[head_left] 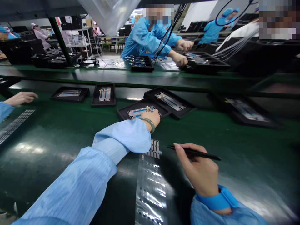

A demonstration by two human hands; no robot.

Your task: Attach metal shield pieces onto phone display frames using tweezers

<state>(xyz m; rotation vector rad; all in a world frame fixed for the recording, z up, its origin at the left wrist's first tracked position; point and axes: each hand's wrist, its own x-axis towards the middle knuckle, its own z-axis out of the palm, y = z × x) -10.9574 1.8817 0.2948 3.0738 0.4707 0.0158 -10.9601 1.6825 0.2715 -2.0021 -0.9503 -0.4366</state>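
My left hand (152,117), with a green bangle (150,124) at its wrist, reaches over a black tray (122,113) and has its fingers bent onto the right end of a phone frame (138,112) lying inside. The undersides of those fingers are hidden. Black tweezers (199,153) are held in my right hand (202,172), tips pointing left. Just left of these tips lies a clear sheet (151,190) with rows of small grey stickers (154,148), partly covered by my left sleeve.
Similar black trays with phone frames stand left (70,99), further along (93,97) and right (257,122); another tray (180,114) touches mine. A co-worker's hand (22,98) is at far left. Behind a green ledge (105,76), a person in blue (145,37) works.
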